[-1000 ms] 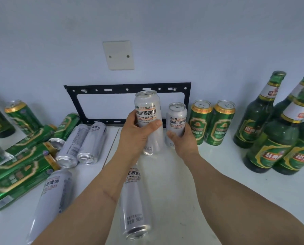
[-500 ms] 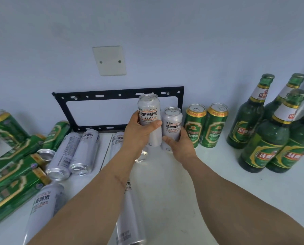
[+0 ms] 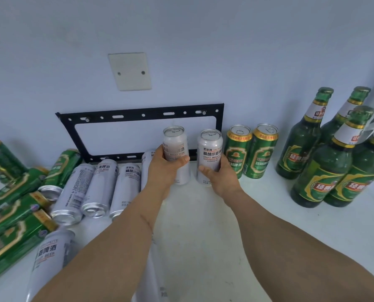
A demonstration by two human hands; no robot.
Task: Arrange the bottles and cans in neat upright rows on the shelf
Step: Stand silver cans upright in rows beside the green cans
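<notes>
The left hand [image 3: 167, 168] is wrapped around a white can [image 3: 175, 149], thumb across the front and fingers closed round the back. The can stands upright, its base at the shelf [image 3: 203, 225], though whether it touches down I cannot tell. Just to its right stands a second white can [image 3: 210, 149], upright, with the right hand [image 3: 222, 177] closed on its lower part, thumb in front. A narrow gap separates the two cans.

Right of them, in the same row against the wall [image 3: 181, 29], are two green cans [image 3: 250, 149], upright and touching each other; the nearer one sits just beside the right hand's can. Farther right, well apart, four green bottles [image 3: 316, 162] stand upright in a tight cluster, two in front and two behind.

To the left, white cans [image 3: 94, 188] lie on their sides, side by side, open ends toward the viewer. Another white one [image 3: 48, 258] lies nearer, partly hidden by the left forearm. Beyond them, at the left edge, green cans [image 3: 11, 214] lie tumbled on their sides.

Behind the held cans a black bracket [image 3: 138, 115] is fixed to the wall, and above it a blank plate [image 3: 129, 71].
</notes>
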